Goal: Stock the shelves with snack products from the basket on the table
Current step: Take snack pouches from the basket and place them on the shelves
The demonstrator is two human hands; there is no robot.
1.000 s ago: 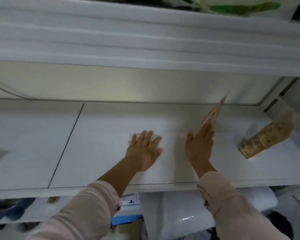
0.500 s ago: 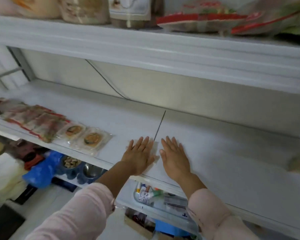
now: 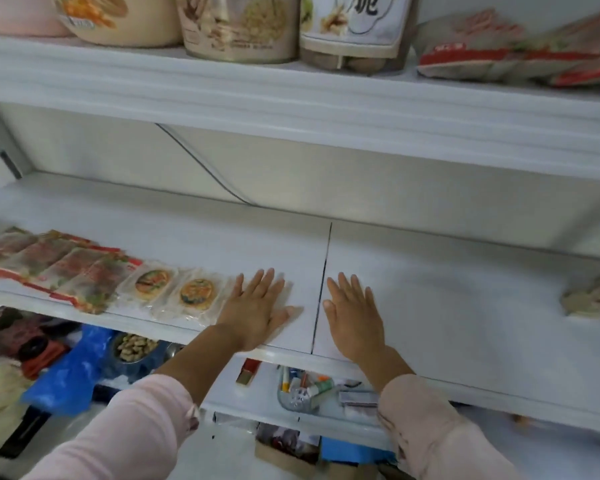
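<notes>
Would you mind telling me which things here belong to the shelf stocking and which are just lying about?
Job: middle shelf; red snack packets; round cake packets; left hand and right hand, both flat on the shelf.
Lying about, below the shelf: bowl of nuts; blue bag; clear tub of pens.

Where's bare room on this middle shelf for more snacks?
Widest bare patch: white middle shelf between the right hand and the crumpled beige packet. Also the back strip behind the packets. Crowded: front left, red-edged flat packets and clear-wrapped round biscuits run up to the left hand.
</notes>
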